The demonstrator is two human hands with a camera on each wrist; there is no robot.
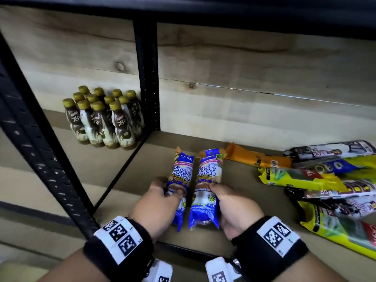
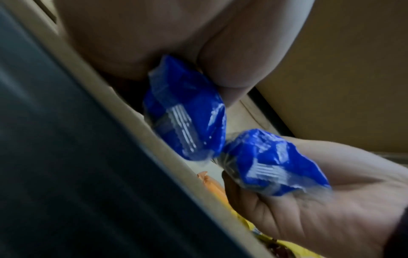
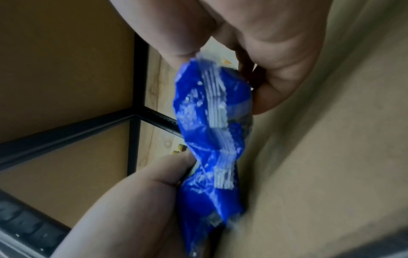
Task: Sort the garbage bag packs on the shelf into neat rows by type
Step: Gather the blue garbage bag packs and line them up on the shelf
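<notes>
Two blue "Singlet Handle" garbage bag packs lie side by side, lengthwise, on the shelf board (image 1: 138,171). My left hand (image 1: 162,198) grips the lower part of the left pack (image 1: 181,174), thumb on top. My right hand (image 1: 225,198) grips the lower part of the right pack (image 1: 207,174) in the same way. The left wrist view shows the crimped blue ends of the left pack (image 2: 185,111) and the right pack (image 2: 273,160), almost touching. The right wrist view shows the right pack (image 3: 212,104) above the left pack (image 3: 209,192).
An orange pack (image 1: 258,157) lies just behind the blue ones. A loose pile of yellow packs (image 1: 295,176) and black-and-white packs (image 1: 329,149) fills the right of the shelf. Several brown bottles (image 1: 101,117) stand in the left bay, beyond a black upright (image 1: 146,78).
</notes>
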